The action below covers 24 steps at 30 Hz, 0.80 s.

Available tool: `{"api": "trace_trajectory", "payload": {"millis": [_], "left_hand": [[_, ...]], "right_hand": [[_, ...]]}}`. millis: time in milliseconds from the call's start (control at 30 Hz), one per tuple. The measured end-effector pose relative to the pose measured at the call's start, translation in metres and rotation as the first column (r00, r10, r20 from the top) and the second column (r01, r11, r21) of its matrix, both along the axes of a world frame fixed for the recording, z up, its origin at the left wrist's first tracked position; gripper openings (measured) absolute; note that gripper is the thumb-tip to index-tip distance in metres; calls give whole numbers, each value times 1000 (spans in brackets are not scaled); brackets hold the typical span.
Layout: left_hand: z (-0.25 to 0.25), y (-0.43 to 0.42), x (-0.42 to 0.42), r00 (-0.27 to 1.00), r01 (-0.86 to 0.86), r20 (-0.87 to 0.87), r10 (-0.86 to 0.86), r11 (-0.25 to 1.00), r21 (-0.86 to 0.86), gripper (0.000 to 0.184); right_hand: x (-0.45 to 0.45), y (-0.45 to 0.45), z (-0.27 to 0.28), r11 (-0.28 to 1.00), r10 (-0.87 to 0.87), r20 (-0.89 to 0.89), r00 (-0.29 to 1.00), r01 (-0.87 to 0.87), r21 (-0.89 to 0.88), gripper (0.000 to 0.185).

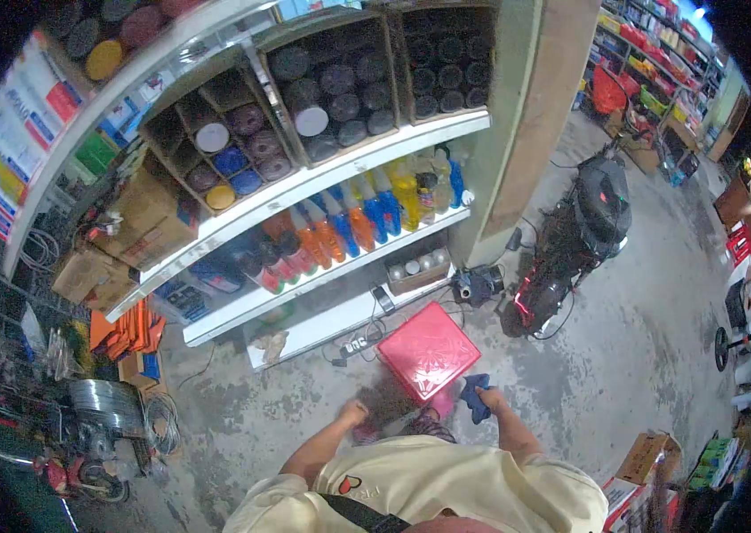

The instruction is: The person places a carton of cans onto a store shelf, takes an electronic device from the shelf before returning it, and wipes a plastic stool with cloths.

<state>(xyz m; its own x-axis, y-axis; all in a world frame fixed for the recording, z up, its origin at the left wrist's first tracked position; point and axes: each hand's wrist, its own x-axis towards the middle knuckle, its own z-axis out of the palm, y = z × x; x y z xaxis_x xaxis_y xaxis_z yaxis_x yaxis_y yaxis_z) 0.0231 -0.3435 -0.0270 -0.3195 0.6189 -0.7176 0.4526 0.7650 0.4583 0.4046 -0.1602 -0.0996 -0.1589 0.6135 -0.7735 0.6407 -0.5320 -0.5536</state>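
Note:
My right hand [490, 399] grips a dark blue cloth [473, 404], which hangs down beside a red plastic stool [429, 348]. The stool stands on the concrete floor just in front of my feet, its square top facing up with a raised pattern and a glare spot. To the left of the stool, my left hand [355, 412] is closed in a loose fist, apart from everything around it, with nothing visible in it.
White shelves [331, 173] ahead hold boxed spray cans and a row of coloured bottles [340, 226]. A power strip [355, 346] with cables lies near their base. A motorcycle [584, 222] stands to the right; wire coils [107, 406] lie at left, cartons [648, 457] at lower right.

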Motion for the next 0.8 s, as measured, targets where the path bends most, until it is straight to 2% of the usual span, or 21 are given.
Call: {"api": "trace_trajectory", "payload": {"millis": [33, 67, 100, 133, 200, 267, 300, 333, 367, 400, 467, 500, 533, 567, 600, 633, 667, 700, 733, 767, 800], "left_hand": [[-36, -21, -10, 942, 295, -144, -304, 952, -84, 18], [-63, -33, -24, 772, 546, -256, -582, 813, -203, 18], [-50, -42, -36, 787, 562, -192, -587, 809, -172, 20], [-37, -56, -44, 797, 577, -121, -592, 805, -137, 22], [-24, -82, -54, 964, 225, -107, -243, 962, -155, 19], [-96, -118, -88, 706, 660, -294, -644, 749, -57, 18], [-95, -131, -94, 617, 712, -386, -686, 696, -97, 25], [-94, -132, -105, 741, 643, -146, -655, 756, -122, 25], [-84, -135, -107, 660, 700, -207, -722, 691, -179, 27], [-74, -141, -109, 566, 748, -256, -784, 619, -241, 29], [-77, -145, -119, 711, 634, -187, -678, 733, -246, 31], [-96, -157, -129, 720, 640, -196, -666, 746, -184, 34], [-102, -156, -130, 760, 567, -223, -611, 790, -234, 35], [-112, -164, -132, 923, 360, -99, -373, 925, -124, 36], [-123, -174, -138, 994, 98, 42, -96, 993, -59, 37], [-135, -184, -145, 994, 83, 66, -83, 997, 12, 39], [-79, -177, -137, 981, 190, -43, -190, 982, 6, 17], [-49, -184, -130, 982, 187, -39, -187, 982, -10, 17], [-29, -187, -130, 991, 15, 133, -24, 998, 67, 21], [-12, -190, -134, 943, -166, 308, 123, 979, 118, 28], [6, -193, -137, 946, -164, 300, 122, 979, 120, 28]], "right_hand": [[-12, 0, 19, 995, 78, 118, 990, -85, 48, 51], [-27, 1, 38, 982, 142, 242, 960, -168, 91, 53], [-35, -2, 35, 980, 182, 242, 953, -196, 33, 55], [-48, -8, 31, 964, 191, 289, 938, -235, 126, 47], [-62, -15, 6, 951, 273, 202, 941, -295, 89, 48], [-97, -40, 18, 908, 363, 205, 909, -395, 141, 50], [-111, -51, 26, 879, 420, 214, 882, -454, 145, 51], [-124, -63, 35, 868, 445, 166, 880, -469, 163, 50], [-137, -74, 45, 858, 470, 113, 876, -483, 176, 50], [-151, -83, 45, 780, 538, 239, 808, -585, 223, 50], [-163, -100, 29, 818, 521, 3, 854, -500, 286, 63], [-176, -103, 55, 770, 584, 178, 792, -610, 186, 71], [-178, -109, 52, 776, 557, 77, 827, -551, 306, 69], [-179, -114, 37, 782, 512, 158, 844, -534, 322, 70], [-172, -117, -5, 796, 428, 57, 902, -406, 449, 68], [-172, -119, 21, 866, 399, 13, 917, -382, 324, 62], [-174, -124, 45, 903, 278, 52, 959, -279, 325, 53], [-167, -122, 21, 973, 101, -190, 977, -57, 226, 45], [-173, -127, 71, 960, 51, -104, 993, -20, 280, 42], [-171, -126, 68, 972, -25, -127, 992, 54, 229, 42], [-163, -122, 58, 976, -102, -144, 984, 127, 178, 42]]}}
